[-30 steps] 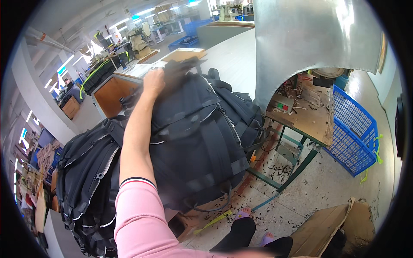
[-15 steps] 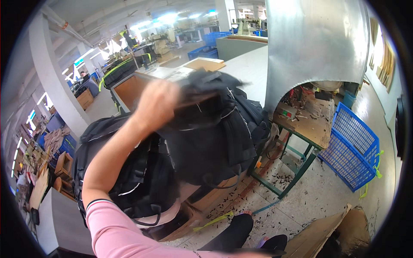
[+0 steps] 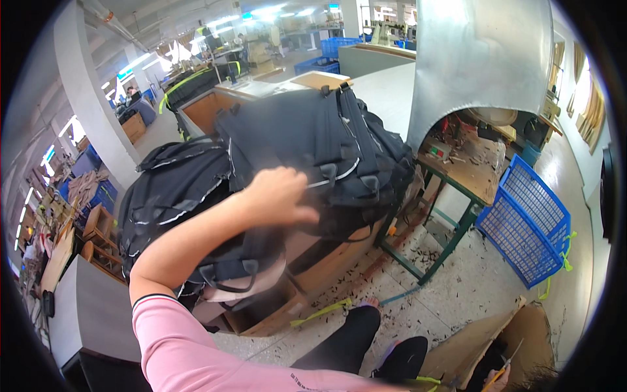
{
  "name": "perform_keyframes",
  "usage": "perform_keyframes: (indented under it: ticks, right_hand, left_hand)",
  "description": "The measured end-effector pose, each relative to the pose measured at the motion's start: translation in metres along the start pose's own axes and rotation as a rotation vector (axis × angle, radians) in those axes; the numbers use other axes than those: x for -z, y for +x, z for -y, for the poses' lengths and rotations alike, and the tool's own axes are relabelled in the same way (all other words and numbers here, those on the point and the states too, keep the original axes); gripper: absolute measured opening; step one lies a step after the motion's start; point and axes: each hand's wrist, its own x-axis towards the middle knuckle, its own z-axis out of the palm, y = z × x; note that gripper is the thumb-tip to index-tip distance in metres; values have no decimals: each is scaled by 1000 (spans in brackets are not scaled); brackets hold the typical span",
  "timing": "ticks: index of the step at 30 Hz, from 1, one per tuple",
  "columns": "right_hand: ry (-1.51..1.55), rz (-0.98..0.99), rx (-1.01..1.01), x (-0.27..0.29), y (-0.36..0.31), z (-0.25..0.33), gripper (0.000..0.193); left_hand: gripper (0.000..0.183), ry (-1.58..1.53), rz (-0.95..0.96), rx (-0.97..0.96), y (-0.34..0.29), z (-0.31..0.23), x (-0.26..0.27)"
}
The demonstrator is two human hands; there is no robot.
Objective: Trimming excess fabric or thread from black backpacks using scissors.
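By the white-edged black bag (image 3: pixel 281 127), the left hand (image 3: pixel 277 193) has fingers (image 3: pixel 296 178) curled, thumb spread.

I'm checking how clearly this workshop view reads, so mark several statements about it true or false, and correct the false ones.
1. The left hand is in front of a black bag, as the camera sees it. True.
2. The left sleeve is green. False: the left sleeve is pink.
3. The lattice basket on the right is blue. True.
4. The bench under the metal panel has green legs. True.
5. The scraps strewn on the floor are bright yellow. False: the scraps are dark.
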Motion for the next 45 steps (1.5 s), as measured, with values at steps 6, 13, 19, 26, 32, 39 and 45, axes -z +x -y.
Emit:
perform_keyframes:
  ticks: [6, 13, 19, 26, 32, 39, 45]
  right_hand:
    - [-83, -24, 257, 4, -19, -37, 52]
    - [280, 54, 258, -31, 26, -122, 59]
    - [278, 273, 626, -64, -19, 88, 53]
    - [1237, 1082, 478, -123, -74, 269, 78]
    - [1273, 1117, 415, -142, -83, 280, 55]
    - [915, 890, 652, -66, -63, 213, 62]
    - [695, 822, 779, -17, -76, 182, 55]
  left_hand:
    - [43, 50, -163, 36, 31, 6, -11]
    - [7, -4, -310, 56, 46, -6, -36]
    - [20, -493, -857, 193, 17, -24, 37]
    - [23, -544, -903, -97, -84, -148, 18]
    - [30, -802, -593, -333, -108, -232, -93]
    - [32, -792, -774, -435, -89, -183, -11]
    - [50, -933, -212, -714, -9, -166, 6]
